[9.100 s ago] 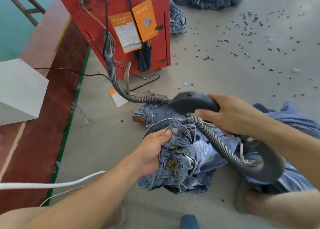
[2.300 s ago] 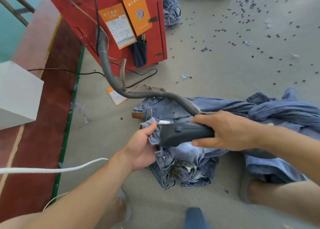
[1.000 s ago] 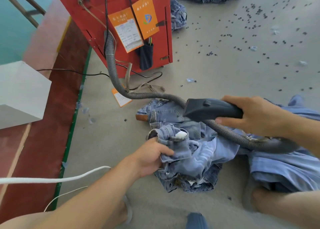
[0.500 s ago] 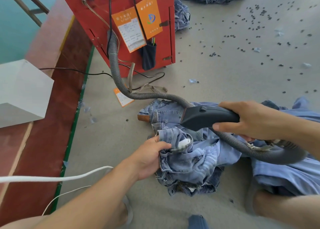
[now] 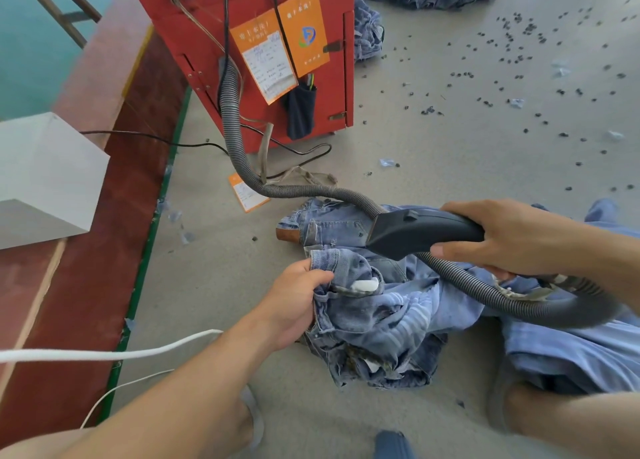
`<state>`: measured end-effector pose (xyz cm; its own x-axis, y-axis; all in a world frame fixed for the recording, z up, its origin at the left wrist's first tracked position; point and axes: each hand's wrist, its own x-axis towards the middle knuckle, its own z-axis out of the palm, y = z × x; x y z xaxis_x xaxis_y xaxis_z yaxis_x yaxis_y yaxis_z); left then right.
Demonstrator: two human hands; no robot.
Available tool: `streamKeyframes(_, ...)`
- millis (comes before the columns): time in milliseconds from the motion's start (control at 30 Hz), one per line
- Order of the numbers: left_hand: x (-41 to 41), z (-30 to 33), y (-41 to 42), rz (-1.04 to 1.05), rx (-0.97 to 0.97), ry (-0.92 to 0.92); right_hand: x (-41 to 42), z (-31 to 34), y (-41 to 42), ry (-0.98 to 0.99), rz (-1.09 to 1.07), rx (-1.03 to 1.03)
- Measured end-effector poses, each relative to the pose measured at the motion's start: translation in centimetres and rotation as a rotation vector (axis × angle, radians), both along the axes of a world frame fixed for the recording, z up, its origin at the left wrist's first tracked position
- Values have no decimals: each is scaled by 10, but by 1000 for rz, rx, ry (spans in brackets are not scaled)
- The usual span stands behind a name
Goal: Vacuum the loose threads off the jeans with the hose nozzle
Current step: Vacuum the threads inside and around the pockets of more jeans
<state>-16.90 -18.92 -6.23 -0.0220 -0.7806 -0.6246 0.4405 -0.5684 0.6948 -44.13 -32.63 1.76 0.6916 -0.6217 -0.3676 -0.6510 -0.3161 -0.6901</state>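
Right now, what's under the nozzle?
Bunched jeans, which the left hand grips by the waistband. The nozzle, in the right hand, hides the denim directly beneath.

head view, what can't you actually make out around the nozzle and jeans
- Nozzle mouth: faces away, so whether it touches the jeans is unclear.
- Loose threads: too small to see.
- Right hand: its palm hides the nozzle's rear.
- Hose: its loop runs under the right forearm.
- Left hand: fingertips buried in denim.

Ahead of you stands a red cabinet (image 5: 249, 18) carrying two orange tags (image 5: 280, 49) and a dark pouch (image 5: 300, 112). A black cable (image 5: 152, 136) runs along the floor to its left. Small dark scraps (image 5: 512, 60) litter the concrete floor (image 5: 450, 153). A white box (image 5: 45, 174) sits at your left.
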Motion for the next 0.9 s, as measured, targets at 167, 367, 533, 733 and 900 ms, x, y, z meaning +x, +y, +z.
streamKeyframes(167, -5, 6, 4, -5, -8, 157, -1, 0, 2, 37, 48, 22)
streamKeyframes(367, -4, 9, 6, -149, -38, 281, 21, -14, 16, 32, 71, -204)
streamKeyframes(533, -2, 8, 7, -238, -71, 294, 5, 4, -2, -18, -83, -114)
streamKeyframes(733, -8, 6, 12, -329, -60, 220, 13, -1, 16, 71, 114, -27)
streamKeyframes(900, -20, 6, 19, -367, -24, 289, 17, 4, 5, -98, -108, -122)
